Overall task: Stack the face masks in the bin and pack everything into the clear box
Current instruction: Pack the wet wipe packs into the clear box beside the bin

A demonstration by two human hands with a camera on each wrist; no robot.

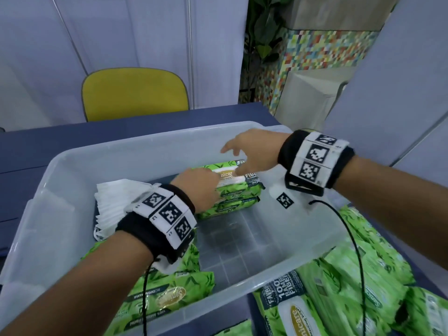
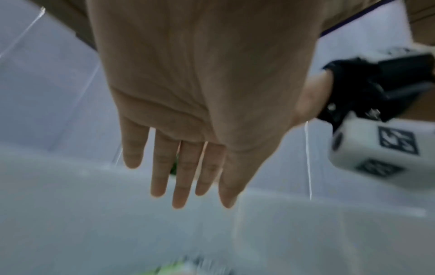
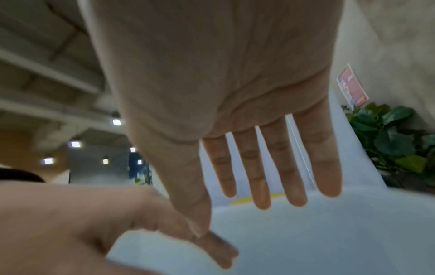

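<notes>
A clear plastic box (image 1: pixel 150 151) stands on the blue table. At its back sits a stack of green wet-wipe packs (image 1: pixel 232 197). A pile of white face masks (image 1: pixel 114 204) lies at the back left of the box, partly behind my left wrist. My left hand (image 1: pixel 196 185) hovers over the stack with straight fingers (image 2: pixel 181 178) and holds nothing. My right hand (image 1: pixel 247 154) is spread above the stack's far end, its fingers (image 3: pixel 261 171) straight and empty. More green packs (image 1: pixel 169 287) lie at the box's front left.
Several green wipe packs (image 1: pixel 339 287) lie on the table to the right of the box. A yellow chair (image 1: pixel 134 93) stands behind the table. White partitions and a plant (image 1: pixel 264 32) are at the back.
</notes>
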